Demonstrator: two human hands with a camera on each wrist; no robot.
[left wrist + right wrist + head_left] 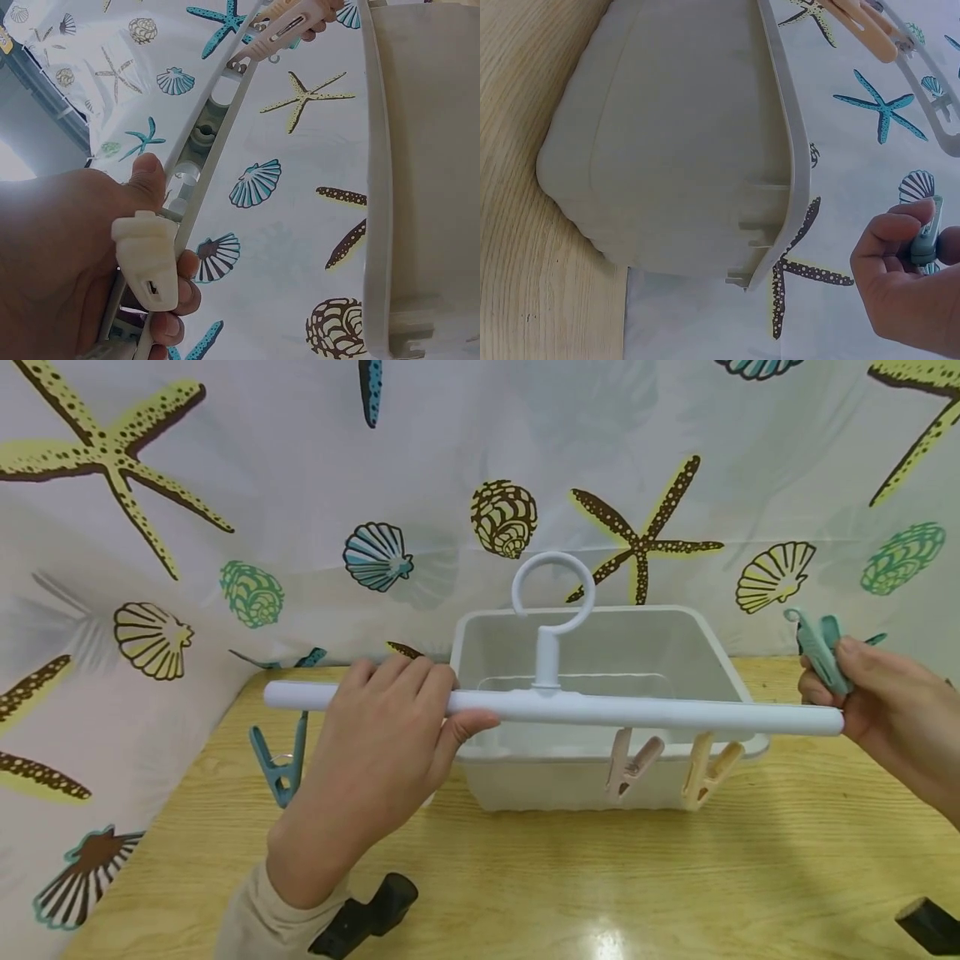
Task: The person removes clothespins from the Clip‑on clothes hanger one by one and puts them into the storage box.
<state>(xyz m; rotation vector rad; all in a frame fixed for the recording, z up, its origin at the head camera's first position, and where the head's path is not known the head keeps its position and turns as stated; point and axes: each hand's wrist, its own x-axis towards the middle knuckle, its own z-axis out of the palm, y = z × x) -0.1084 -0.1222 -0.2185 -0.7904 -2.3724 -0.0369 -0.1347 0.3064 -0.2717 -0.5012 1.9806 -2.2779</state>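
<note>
My left hand [390,735] grips the bar of a white clip hanger [645,710], its thumb along the near side. The hanger's round hook [553,560] points up. From the bar hang a teal clothespin [281,768] at the left end, and a pale pink clothespin [632,764] and a cream clothespin [712,770] right of centre. A whitish clothespin [150,262], mostly hidden by my left hand in the head view, hangs beside those fingers. My right hand [888,689] pinches a green clothespin [823,656] just past the bar's right end.
A white plastic bin [525,787] stands on the wooden table [570,877] behind and below the hanger. A white cloth [300,468] printed with shells and starfish hangs at the back and left. Black wrist mounts [363,918] show at the lower edge.
</note>
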